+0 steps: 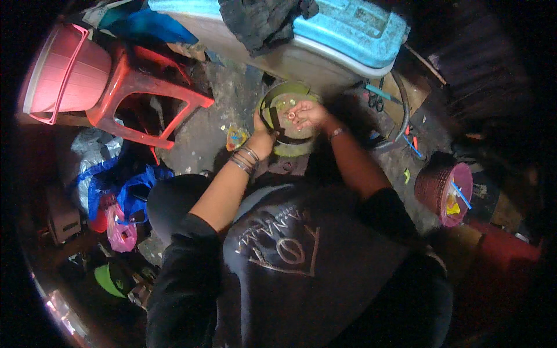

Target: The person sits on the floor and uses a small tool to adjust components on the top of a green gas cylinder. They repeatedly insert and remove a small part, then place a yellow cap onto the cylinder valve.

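Just ahead of my body is a yellow-green round basin point(290, 151). Over it sits a shallow round vessel with a dark curved rim point(299, 140) and a tan inside holding small pale bits. My left hand point(262, 139), with several bangles at the wrist, grips this vessel's left edge; part of its fingers is hidden. Inside the vessel, the fingertips of my right hand point(312, 113) are pinched on a small pinkish ring-shaped piece point(292, 116). Its exact kind is too small to tell.
A light blue lidded box point(348, 32) with dark cloth point(258, 26) stands ahead. At left are a red stool point(154, 87), a pink bucket point(72, 72) and blue bags point(133, 188). Scissors point(376, 103) and a pink basket point(444, 191) lie rightward.
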{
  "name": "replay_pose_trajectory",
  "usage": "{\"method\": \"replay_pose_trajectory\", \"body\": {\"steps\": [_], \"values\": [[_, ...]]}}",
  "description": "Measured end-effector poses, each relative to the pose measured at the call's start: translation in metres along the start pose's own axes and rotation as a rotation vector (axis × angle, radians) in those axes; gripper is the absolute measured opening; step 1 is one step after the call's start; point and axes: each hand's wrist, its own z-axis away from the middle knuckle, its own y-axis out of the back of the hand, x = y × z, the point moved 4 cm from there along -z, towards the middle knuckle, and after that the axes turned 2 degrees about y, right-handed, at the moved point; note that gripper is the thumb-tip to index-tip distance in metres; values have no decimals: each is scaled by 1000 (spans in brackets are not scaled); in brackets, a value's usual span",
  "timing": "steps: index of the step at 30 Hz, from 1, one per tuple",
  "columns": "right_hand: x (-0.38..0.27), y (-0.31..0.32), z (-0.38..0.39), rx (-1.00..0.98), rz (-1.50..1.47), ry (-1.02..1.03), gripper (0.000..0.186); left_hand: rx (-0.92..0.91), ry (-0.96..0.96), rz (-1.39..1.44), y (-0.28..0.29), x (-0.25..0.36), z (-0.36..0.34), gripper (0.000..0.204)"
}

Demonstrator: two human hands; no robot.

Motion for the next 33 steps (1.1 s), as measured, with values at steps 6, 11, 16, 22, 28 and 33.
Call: {"method": "replay_pose_trajectory", "body": {"steps": [6,11,16,22,28,33], "values": [[7,8,-2,83,309,-89,18,-23,-14,-4,2,-1,3,93],[-17,-6,20,208,321,171,22,-38,-14,-2,1,-4,6,93],[-20,-13,11,60,304,144,16,-34,-32,3,0,-8,4,93],[-17,-9,1,33,371,131,8,11,-76,32,-1,-9,-2,93],[-25,-15,1,42,272,20,12,31,-30,-84,0,-5,-4,95],[-28,-23,3,94,295,74,15,-43,69,112,-4,-10,-6,97]]}}
